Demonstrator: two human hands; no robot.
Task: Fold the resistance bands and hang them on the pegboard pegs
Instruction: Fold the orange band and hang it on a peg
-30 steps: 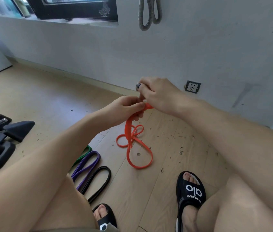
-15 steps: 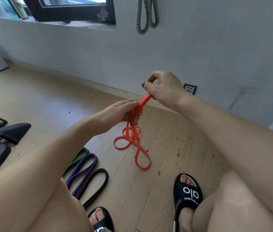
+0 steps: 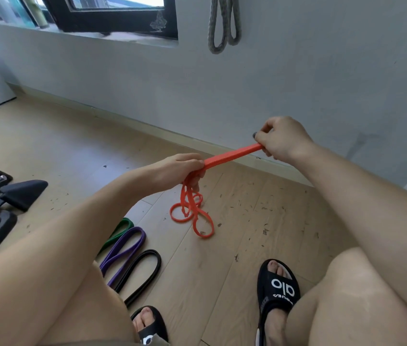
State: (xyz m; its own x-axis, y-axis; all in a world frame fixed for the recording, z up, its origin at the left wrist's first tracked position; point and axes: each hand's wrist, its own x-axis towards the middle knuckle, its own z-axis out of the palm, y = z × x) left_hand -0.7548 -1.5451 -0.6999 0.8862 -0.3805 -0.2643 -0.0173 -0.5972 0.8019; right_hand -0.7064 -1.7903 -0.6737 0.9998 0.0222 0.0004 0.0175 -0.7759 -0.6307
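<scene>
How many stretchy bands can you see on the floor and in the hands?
4. The orange band is stretched between both hands, its end coiled on the floor. The green band, purple band and black band lie side by side, partly hidden behind the left arm.

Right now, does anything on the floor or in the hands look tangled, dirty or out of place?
Yes. The orange band is tangled: below the left hand it hangs in twisted loops, while the right hand pulls one stretch straight. Small dark debris is scattered over the wooden floor. The green, purple and black bands lie tidy.
</scene>
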